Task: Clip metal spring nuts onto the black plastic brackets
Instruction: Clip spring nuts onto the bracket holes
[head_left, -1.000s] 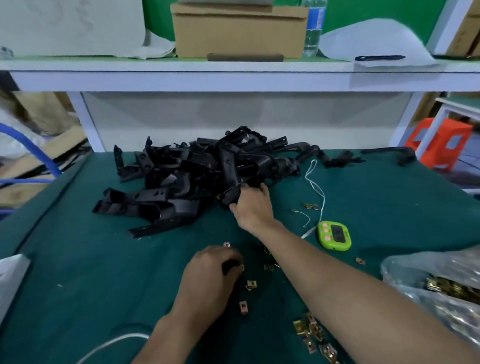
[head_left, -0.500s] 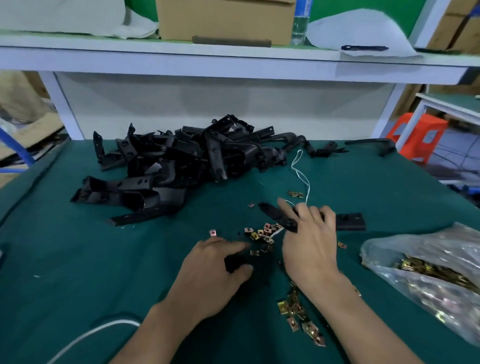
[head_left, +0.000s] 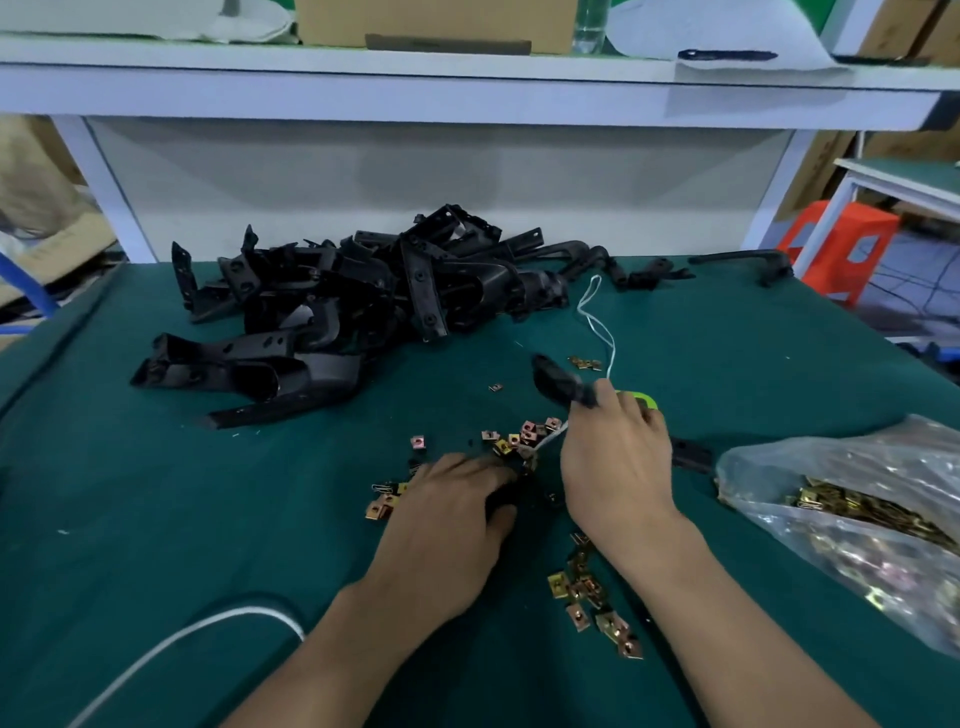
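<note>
Mid-mat (head_left: 208, 519), left hand (head_left: 441, 525), right hand (head_left: 615, 467) grip brackets (head_left: 558, 384)

Black brackets (head_left: 332, 312) lie heaped (one bracket (head_left: 558, 387) raised, tilted), brassy spring nuts (head_left: 524, 434) scattered nearer.

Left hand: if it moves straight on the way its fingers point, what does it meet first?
Probably the loose metal nuts lying just beyond the fingertips of the left hand, though depth is unclear.
</note>
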